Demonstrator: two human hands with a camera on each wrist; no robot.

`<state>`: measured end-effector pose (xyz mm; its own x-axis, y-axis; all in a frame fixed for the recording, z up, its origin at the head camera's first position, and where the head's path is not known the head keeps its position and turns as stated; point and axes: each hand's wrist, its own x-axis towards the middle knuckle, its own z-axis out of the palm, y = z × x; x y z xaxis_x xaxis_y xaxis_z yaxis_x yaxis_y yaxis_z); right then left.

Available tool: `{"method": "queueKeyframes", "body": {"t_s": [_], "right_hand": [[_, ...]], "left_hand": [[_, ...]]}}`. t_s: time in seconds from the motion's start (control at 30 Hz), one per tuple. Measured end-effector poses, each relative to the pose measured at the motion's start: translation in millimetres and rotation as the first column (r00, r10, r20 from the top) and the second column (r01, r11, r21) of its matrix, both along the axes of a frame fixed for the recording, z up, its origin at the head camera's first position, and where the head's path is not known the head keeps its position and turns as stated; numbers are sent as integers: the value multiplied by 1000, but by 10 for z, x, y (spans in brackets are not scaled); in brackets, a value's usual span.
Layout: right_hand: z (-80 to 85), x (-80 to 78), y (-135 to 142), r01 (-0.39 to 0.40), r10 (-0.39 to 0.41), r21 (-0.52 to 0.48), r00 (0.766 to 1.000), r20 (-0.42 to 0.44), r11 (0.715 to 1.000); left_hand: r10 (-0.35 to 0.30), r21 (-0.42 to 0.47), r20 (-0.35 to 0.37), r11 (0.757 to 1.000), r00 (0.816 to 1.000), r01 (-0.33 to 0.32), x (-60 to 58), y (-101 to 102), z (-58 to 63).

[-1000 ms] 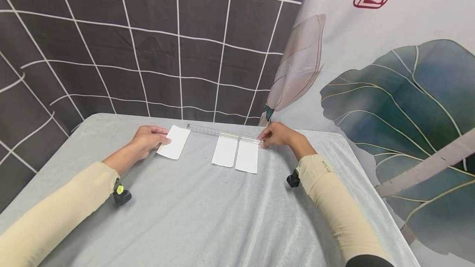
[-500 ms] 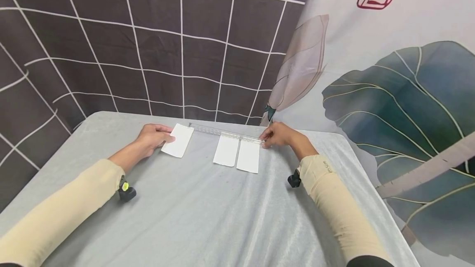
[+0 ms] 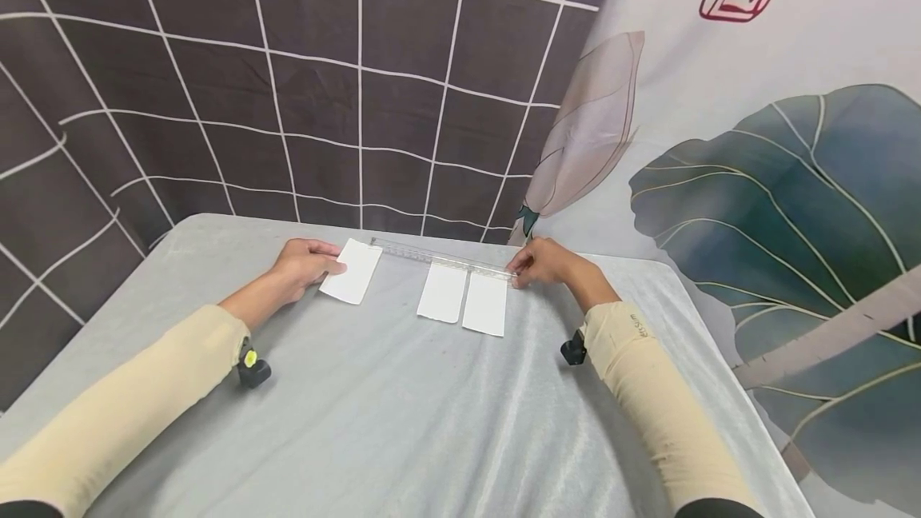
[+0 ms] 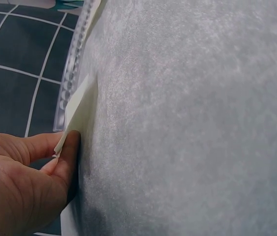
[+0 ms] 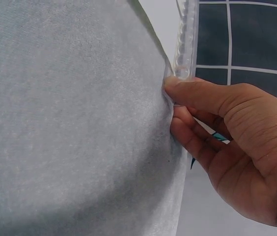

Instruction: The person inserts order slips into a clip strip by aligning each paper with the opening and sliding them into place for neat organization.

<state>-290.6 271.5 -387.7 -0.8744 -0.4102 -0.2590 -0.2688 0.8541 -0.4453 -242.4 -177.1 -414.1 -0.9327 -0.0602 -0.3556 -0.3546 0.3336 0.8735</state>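
My left hand (image 3: pixel 305 268) pinches the left edge of a white paper slip (image 3: pixel 351 272) between thumb and fingers. In the left wrist view that paper (image 4: pixel 77 108) tilts up at the held edge, beside a clear plastic strip (image 4: pixel 72 64) resembling a ruler. My right hand (image 3: pixel 543 262) grips the strip's right end with thumb and fingers. The strip (image 3: pixel 410 251) lies slantwise near the table's back edge. Two more white slips (image 3: pixel 442 294) lie side by side, their top edges at the strip. The right wrist view shows my right thumb (image 5: pixel 192 91) pressing the strip's end.
A pale grey cloth (image 3: pixel 403 422) covers the table. Behind it hangs a dark curtain (image 3: pixel 302 86) with white grid lines. A white curtain (image 3: pixel 669 86) printed with leaves hangs at the right.
My left hand has moved slightly right with its paper slip, bringing it closer to the strip's left end. My right hand keeps its hold. The head view has shifted a little.
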Motion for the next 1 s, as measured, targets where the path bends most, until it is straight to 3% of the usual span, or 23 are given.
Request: {"method": "queueKeyframes", "body": {"t_s": [0.23,0.67,1.0], "right_hand": [[5,3,8,-3,3,-11,1000,0,1000],[-15,-1,9,4,-4,-5,1000,9,1000],[-27,-15,9,4,-3,-8,1000,9,1000]], "left_hand": [[-6,23,-23,1000,1000,7,15,29,23],[12,39,-12,999,1000,-11,19,43,-30],[8,44,7,999,1000,-8,23,33,-7]]}}
